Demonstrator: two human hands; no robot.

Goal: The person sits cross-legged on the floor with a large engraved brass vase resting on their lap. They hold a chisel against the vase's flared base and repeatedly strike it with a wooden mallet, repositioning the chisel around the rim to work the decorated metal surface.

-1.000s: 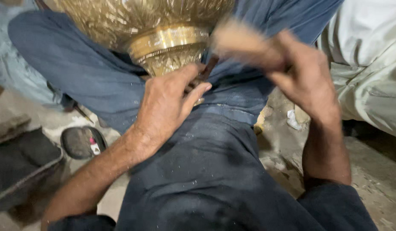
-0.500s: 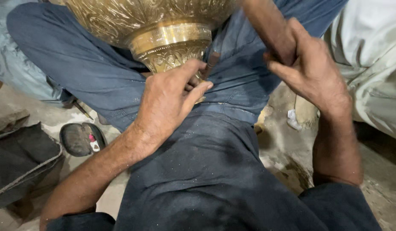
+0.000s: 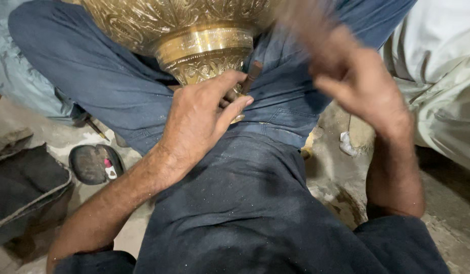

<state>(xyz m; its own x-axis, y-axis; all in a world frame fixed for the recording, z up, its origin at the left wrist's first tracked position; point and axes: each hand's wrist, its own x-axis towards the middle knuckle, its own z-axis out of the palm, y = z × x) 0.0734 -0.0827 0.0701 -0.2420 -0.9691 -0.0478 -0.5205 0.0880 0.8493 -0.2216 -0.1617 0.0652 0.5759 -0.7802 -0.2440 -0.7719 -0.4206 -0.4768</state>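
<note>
A large engraved brass vessel (image 3: 194, 25) rests on my lap against my dark blue trousers (image 3: 235, 203). My left hand (image 3: 202, 119) is pressed to the vessel's banded foot, pinching a thin dark metal punch (image 3: 253, 73) whose tip meets the brass. At the upper right, my right hand (image 3: 364, 89) is blurred by motion. It is closed around a wooden handle (image 3: 301, 23) that streaks up toward the vessel's rim. The head of that tool is out of view.
A dark sandal (image 3: 95, 163) lies on the dusty floor at the left, beside a dark cloth bundle (image 3: 21, 187). A thin tool (image 3: 96, 128) lies by my left thigh. Another person in pale clothes (image 3: 438, 61) sits close on the right.
My right hand has swung with the wooden handle, first upward, then down and right, and is now blurred. My left hand stays on the vessel's foot, and the punch now shows between its fingers.
</note>
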